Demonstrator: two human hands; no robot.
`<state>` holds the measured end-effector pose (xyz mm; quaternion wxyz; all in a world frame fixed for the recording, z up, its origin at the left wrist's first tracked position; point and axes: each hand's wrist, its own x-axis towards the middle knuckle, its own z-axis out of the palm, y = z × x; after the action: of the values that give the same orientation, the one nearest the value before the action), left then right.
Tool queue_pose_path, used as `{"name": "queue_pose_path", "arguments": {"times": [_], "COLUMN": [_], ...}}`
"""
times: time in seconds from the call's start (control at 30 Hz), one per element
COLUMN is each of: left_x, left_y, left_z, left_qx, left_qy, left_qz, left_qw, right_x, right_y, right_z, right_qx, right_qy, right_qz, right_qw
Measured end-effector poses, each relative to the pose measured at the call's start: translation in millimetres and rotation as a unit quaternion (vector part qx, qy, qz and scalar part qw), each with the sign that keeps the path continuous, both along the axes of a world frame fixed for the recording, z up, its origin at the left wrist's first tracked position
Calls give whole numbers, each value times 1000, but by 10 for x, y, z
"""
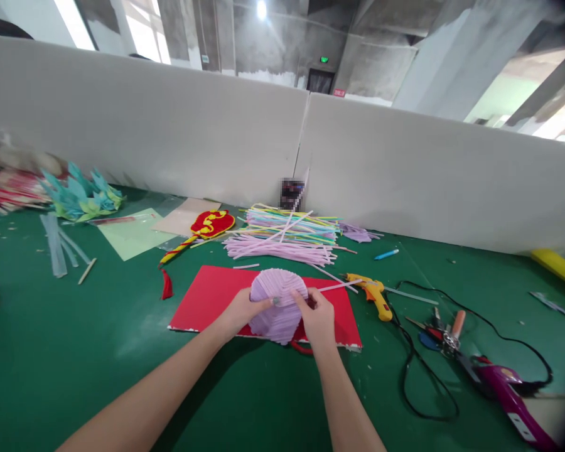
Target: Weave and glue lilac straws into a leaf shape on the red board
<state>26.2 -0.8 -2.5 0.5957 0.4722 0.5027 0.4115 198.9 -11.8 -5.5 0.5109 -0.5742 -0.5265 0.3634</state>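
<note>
A rounded lilac panel made of pipe cleaners laid side by side (277, 323) is held up over a red board (207, 292). My left hand (245, 309) grips its left edge, thumb across the front and the other fingers hidden behind. At the right edge my right hand (319, 311) pinches a lilac pipe cleaner (336, 286), whose free end sticks out to the right. Below the panel a bit of red pipe cleaner (302, 348) shows at the board's front edge. Just right of the board lies a yellow glue gun (374, 294).
Behind the board is a pile of pastel pipe cleaners (287, 235). A red and yellow fan (211, 224) lies to its left, near teal folded paper (82, 194). Scissors (447, 342), a black cord (407, 370) and a purple tool (503, 389) lie right. A white partition (169, 125) stands behind.
</note>
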Motion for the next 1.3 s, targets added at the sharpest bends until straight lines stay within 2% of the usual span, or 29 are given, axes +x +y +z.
{"name": "queue_pose_path", "arguments": {"times": [0.1,0.3,0.57,0.8,0.9,1.13,1.3], "left_x": [-24,-32,-89,-131,-135,-100,-94], "left_y": [14,-7,36,72,76,19,-1], "left_z": [3,-20,47,-167,-209,-108,-116], "left_qx": [9,-35,14,-13,-14,-10,21], "left_qy": [11,-53,9,-46,-48,-48,-14], "left_qz": [0,15,28,42,55,38,38], "left_qw": [1000,998,999,998,997,998,999], "right_x": [-7,-51,-120,-175,-183,-150,-148], "right_y": [-22,-40,-26,-30,-37,-23,-2], "right_z": [33,73,-22,4,-10,-9,-40], "right_qx": [2,-1,-27,-24,-19,-3,15], "right_qy": [-4,34,57,55,50,67,85], "right_qz": [-11,20,8,-14,-3,6,8], "right_qw": [1000,999,998,998,999,998,996]}}
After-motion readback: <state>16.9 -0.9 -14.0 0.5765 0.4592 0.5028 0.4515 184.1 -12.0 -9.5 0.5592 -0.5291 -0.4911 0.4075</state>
